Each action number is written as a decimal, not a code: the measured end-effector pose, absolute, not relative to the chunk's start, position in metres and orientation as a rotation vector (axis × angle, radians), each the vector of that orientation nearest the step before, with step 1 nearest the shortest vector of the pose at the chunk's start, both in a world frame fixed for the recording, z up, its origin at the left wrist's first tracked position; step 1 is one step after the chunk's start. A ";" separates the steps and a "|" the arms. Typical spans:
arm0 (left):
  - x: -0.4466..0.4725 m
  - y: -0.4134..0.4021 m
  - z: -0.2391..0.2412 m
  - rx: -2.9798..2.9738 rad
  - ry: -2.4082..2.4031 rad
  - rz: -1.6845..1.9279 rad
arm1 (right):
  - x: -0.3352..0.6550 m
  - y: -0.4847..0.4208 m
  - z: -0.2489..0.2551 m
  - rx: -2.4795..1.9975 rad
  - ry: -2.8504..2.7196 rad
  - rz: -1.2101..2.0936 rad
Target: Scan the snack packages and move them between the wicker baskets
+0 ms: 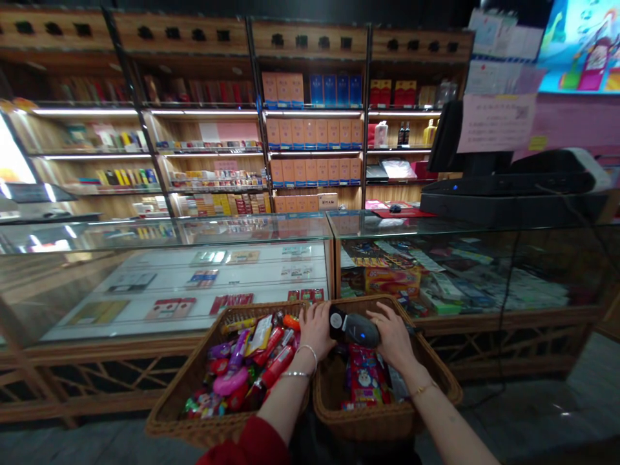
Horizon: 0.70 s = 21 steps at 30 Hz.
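My right hand [394, 339] is closed around a dark grey handheld barcode scanner [356, 327], held over the right wicker basket [436, 374]. My left hand [316, 329] touches the scanner's front end, fingers curled on it, above the gap between the two baskets. The left wicker basket [167, 413] is full of colourful snack and candy packets [252, 368]. A red snack packet [363, 381] stands in the right basket just below the scanner.
A glass display counter [194, 271] runs behind the baskets, with small boxes inside. On its right end sits a black cash register with a screen [484, 187]. Wooden wall shelves [314, 135] hold orange and blue boxes. Grey floor lies at the right.
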<state>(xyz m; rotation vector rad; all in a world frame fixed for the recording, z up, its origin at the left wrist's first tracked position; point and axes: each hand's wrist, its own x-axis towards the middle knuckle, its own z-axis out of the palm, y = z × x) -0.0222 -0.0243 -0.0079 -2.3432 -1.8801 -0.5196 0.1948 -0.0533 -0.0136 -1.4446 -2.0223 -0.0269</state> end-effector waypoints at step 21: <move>-0.020 -0.024 -0.009 -2.330 -1.886 -0.593 | 0.199 -0.049 -0.026 -1.357 -2.001 -0.077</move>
